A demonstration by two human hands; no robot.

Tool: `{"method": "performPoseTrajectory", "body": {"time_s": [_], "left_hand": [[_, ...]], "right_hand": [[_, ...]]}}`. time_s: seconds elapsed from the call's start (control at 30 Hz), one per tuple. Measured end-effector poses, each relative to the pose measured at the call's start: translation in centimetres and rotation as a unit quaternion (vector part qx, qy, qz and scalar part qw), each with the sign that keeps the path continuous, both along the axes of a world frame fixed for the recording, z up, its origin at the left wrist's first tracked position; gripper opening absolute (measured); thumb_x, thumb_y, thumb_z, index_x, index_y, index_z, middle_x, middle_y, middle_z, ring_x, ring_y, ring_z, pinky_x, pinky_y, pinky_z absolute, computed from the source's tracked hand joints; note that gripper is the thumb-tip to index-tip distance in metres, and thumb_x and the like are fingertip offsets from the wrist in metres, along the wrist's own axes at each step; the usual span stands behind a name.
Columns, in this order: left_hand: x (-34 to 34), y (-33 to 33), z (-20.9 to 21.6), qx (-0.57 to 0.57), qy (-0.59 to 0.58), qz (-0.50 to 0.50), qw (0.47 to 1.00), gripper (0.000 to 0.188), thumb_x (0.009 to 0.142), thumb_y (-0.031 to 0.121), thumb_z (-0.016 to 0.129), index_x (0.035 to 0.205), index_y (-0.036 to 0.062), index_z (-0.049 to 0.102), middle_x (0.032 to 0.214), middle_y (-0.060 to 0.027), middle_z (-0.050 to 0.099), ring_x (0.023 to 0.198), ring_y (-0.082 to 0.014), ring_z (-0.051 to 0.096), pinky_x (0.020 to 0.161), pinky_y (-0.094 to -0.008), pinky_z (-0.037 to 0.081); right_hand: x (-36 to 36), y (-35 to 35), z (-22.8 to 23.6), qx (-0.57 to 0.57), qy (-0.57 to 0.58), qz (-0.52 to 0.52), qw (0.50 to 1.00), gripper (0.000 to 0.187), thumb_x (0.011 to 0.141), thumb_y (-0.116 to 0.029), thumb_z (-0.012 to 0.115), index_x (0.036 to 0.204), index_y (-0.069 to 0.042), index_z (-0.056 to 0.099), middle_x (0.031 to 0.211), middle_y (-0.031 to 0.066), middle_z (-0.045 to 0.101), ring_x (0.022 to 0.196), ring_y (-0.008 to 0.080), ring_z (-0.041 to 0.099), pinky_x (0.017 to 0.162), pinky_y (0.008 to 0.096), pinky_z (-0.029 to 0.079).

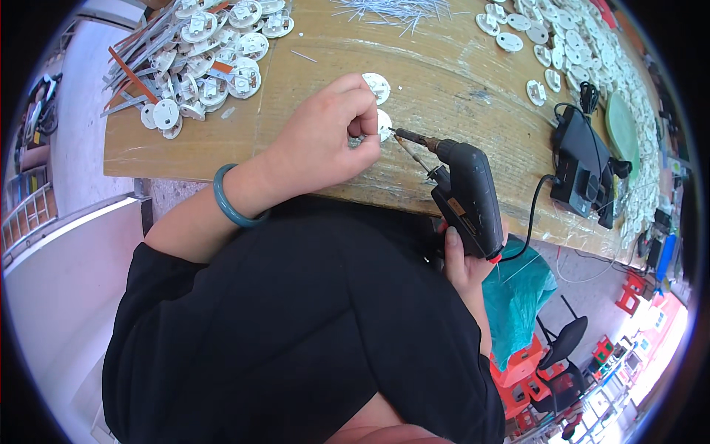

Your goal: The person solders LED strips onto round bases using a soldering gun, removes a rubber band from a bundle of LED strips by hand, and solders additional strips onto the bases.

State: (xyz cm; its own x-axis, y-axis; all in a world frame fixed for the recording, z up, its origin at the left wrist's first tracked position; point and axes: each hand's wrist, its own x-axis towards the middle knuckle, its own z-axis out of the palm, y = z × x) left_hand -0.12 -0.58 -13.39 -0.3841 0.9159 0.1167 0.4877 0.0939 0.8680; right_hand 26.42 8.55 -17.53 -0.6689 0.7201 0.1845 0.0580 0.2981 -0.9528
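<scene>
My right hand (467,272) is wrapped round the handle of a black soldering gun (479,194), with a black cable running from its lower end. The gun's thin tip meets the right edge of a small white round disc (383,126) on the table. At that disc's left side, my left hand (336,132) has its fingers curled into a pinch. What the pinch holds, if anything, is too small and hidden to tell. Just beyond lies a second white disc (376,87). A blue-green bangle (224,196) circles my left wrist.
White round parts with metal strips (203,63) heap up at the far left of the worktable (296,96). Thin white wires (396,11) lie at the far edge. More white discs (566,37) spread down the right side, near a black power unit (575,166) and green dish (623,129).
</scene>
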Motion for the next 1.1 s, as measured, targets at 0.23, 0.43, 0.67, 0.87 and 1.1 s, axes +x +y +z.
{"method": "performPoseTrajectory", "body": {"time_s": [0.23,0.43,0.67,0.87,1.1], "left_hand": [[0.0,0.0,0.0,0.001,-0.01,-0.002,1.0,0.01,0.075,0.002,0.063,0.074,-0.0002,0.054,0.083,-0.0096,0.051,0.066,-0.0189,0.056,0.062,-0.0312,0.048],[0.1,0.1,0.2,0.001,0.001,-0.005,1.0,0.01,0.075,0.002,0.063,0.074,0.0,0.053,0.083,-0.0097,0.051,0.067,-0.0194,0.056,0.062,-0.0313,0.048],[0.3,0.1,-0.1,0.012,0.014,-0.003,1.0,0.01,0.075,0.001,0.063,0.074,0.0004,0.053,0.083,-0.0099,0.051,0.067,-0.0205,0.056,0.062,-0.0319,0.048],[0.3,0.1,0.0,0.008,0.018,0.002,1.0,0.01,0.075,0.001,0.063,0.074,0.0004,0.053,0.083,-0.0101,0.052,0.068,-0.0206,0.057,0.062,-0.032,0.049],[0.3,0.1,0.0,0.005,0.013,0.003,1.0,0.01,0.074,0.001,0.063,0.073,0.0004,0.053,0.083,-0.01,0.052,0.067,-0.0203,0.057,0.062,-0.0319,0.049]], "right_hand": [[0.1,0.2,-0.1,0.03,-0.019,0.01,0.999,0.044,0.079,0.001,0.069,0.118,0.001,0.048,0.104,0.011,0.06,0.092,0.0185,0.058,0.086,0.0311,0.043],[0.0,0.0,0.1,0.055,-0.022,0.013,0.998,0.045,0.079,0.0,0.071,0.118,0.001,0.048,0.103,0.0119,0.06,0.091,0.0191,0.06,0.083,0.0311,0.044],[-0.4,0.2,0.7,0.126,-0.029,0.021,0.991,0.046,0.079,-0.001,0.072,0.118,0.0,0.047,0.101,0.0113,0.061,0.088,0.0184,0.061,0.082,0.0307,0.045],[-0.2,0.0,-0.1,0.118,-0.007,0.015,0.993,0.046,0.078,-0.001,0.072,0.118,0.001,0.048,0.104,0.0119,0.061,0.09,0.0193,0.061,0.083,0.031,0.045],[0.4,-0.2,-0.5,0.035,-0.002,0.001,0.999,0.049,0.078,0.0,0.071,0.12,0.002,0.048,0.109,0.0135,0.06,0.096,0.0203,0.06,0.088,0.0321,0.043]]}}
